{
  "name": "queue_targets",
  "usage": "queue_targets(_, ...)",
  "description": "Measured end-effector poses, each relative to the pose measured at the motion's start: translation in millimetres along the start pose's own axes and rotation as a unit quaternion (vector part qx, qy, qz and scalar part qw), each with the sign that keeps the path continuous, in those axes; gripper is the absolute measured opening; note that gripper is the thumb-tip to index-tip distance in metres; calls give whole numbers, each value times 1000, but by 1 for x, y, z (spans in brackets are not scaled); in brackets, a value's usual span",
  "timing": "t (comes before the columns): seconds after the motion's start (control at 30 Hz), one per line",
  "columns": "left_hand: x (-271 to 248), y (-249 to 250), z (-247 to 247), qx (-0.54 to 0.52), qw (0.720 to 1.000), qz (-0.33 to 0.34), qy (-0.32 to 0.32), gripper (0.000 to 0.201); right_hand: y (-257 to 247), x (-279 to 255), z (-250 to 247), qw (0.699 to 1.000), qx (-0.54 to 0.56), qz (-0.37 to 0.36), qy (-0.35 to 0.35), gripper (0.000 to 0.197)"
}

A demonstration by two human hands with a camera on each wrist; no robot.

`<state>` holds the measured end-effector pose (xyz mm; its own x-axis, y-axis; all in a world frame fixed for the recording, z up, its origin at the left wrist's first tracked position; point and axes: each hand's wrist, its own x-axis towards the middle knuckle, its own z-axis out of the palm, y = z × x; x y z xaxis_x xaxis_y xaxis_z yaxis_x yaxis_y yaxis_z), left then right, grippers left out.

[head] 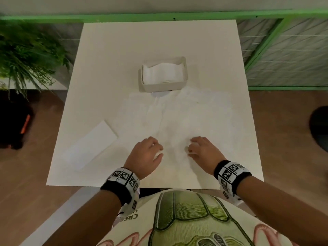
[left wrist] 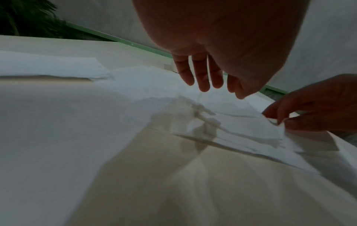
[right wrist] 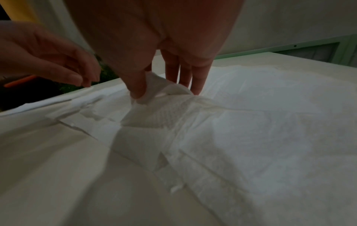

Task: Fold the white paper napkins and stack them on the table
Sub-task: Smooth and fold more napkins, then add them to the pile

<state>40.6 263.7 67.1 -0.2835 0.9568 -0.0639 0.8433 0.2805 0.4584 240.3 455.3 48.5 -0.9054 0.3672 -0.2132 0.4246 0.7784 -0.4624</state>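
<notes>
A folded napkin (head: pixel 90 144) is lying at nine o'clock on the table (head: pixel 106 59). The left hand (head: pixel 145 155) is hovering over the spread napkins (head: pixel 186 118) at centre, fingers loosely curled, gripping nothing. At three o'clock of it, the right hand (head: pixel 202 150) is pinching a napkin edge. A napkin holder (head: pixel 163 75) is sitting at twelve.

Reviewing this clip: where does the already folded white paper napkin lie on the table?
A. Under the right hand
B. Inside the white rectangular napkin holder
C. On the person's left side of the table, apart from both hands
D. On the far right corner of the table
C: the folded white paper napkin lies flat on the person's left part of the white square table, clear of the left hand and right hand, nearer than the white rectangular napkin holder.
</notes>
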Motion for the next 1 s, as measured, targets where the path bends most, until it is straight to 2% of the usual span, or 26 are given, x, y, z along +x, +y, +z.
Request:
queue_targets(0.17, 10, 21, 6, 0, 1000, 8, 25, 25, 5, -2, -5, 998, 33, -38, 43, 11)
queue_targets(0.3, 12, 38, -2, 5, 994, 19, 107, 17, -3, -2, -23, 993, 44, -70, 88, 10)
queue_targets(0.33, 12, 41, -4, 8, 991, 29, 129, 15, -7, -2, -30, 990, 70, -66, 101, 10)
queue_targets(0.4, 13, 48, -6, 18, 987, 49, 150, 26, -17, 0, -49, 980, 164, -17, 115, 12)
queue_targets(0.47, 15, 53, -7, 26, 988, 60, 137, 35, -29, 6, -72, 955, 268, 60, 109, 14)
queue_targets(0.53, 18, 58, -10, 32, 992, 30, 116, 37, -42, 13, -95, 928, 345, 101, 97, 15)
queue_targets(0.63, 31, 68, -28, -28, 992, -75, 99, 68, -58, 19, -130, 893, 436, 101, 53, 17)
queue_targets(0.73, 50, 89, -58, -180, 970, -118, 117, 83, -67, 19, -160, 837, 541, 79, 19, 16)
queue_targets(0.83, 67, 110, -83, -305, 938, -133, 99, 70, -69, 15, -181, 779, 620, 90, 11, 14)
queue_targets(1.0, 78, 123, -99, -406, 897, -157, 76, 16, -54, 10, -193, 749, 653, 101, 51, 16)
